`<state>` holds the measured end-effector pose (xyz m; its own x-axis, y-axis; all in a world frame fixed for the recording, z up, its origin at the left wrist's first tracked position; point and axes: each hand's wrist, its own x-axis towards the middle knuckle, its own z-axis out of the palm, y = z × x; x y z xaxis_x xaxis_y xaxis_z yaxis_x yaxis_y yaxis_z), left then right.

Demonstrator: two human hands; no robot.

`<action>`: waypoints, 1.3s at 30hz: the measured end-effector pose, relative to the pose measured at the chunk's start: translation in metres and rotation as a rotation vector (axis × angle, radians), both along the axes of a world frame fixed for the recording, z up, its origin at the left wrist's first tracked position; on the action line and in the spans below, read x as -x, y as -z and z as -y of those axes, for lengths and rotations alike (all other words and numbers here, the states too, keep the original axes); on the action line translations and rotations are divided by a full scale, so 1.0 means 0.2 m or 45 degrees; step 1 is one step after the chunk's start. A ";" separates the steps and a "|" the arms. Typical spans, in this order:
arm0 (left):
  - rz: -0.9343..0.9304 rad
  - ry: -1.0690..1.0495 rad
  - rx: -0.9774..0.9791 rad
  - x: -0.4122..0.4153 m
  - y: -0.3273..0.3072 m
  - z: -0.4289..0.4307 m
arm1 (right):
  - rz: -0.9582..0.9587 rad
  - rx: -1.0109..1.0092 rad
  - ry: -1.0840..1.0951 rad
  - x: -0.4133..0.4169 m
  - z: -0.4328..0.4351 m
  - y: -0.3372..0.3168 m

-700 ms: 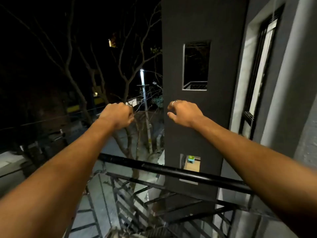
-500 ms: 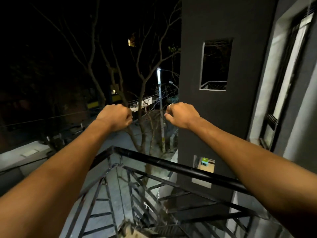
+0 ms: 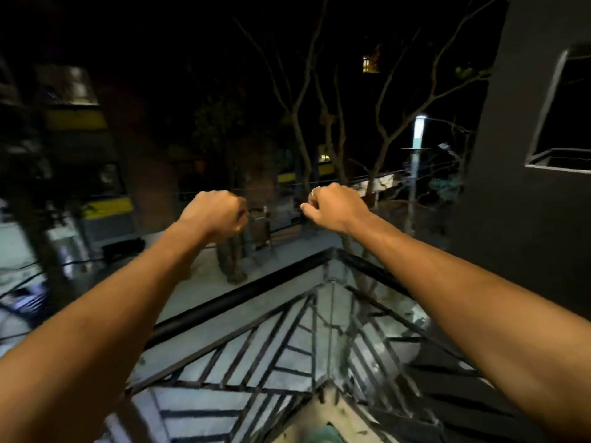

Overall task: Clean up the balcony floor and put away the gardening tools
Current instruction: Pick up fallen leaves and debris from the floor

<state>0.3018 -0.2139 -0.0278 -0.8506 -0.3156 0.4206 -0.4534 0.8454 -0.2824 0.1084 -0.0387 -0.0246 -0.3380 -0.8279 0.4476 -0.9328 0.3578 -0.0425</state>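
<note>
I have both arms stretched out past the corner of the railing [image 3: 243,294], over the street [image 3: 192,282] below. My left hand [image 3: 212,214] is curled into a fist with its back to the camera. So is my right hand [image 3: 335,206], which has a ring [image 3: 315,191] on 1 finger. Nothing shows sticking out of either fist, but the palms face away, so I cannot tell whether dirt or litter is inside. The 2 fists are apart, level with each other and well clear of the railing. No gardening tools are in view. Of the balcony floor I see only what looks like a pale corner ledge [image 3: 323,407] at the bottom edge.

My read is that I am shaking out or dusting off my hands over the edge. To do it well I would hold the fists beyond the railing, so that anything let go falls outside and not back onto the floor. I would look down first, since there is a street under them, and open the fingers downward. Then I would tip the camera to the floor to find the tools
</note>
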 end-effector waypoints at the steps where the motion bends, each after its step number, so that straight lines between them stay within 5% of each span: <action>1: 0.016 -0.043 -0.015 -0.10 0.01 0.04 | 0.009 -0.012 -0.063 -0.08 0.09 0.02; 19: 0.047 -1.255 -0.066 -1.62 0.24 0.00 | -0.015 -0.063 -1.159 -1.40 1.13 0.25; 27: 0.020 -1.706 -0.175 -1.96 0.41 -0.51 | -0.045 -0.064 -1.635 -1.85 1.08 0.37; 39: -0.150 -2.013 -0.332 -2.19 0.78 -1.23 | 0.219 -0.222 -2.096 -2.37 0.66 0.74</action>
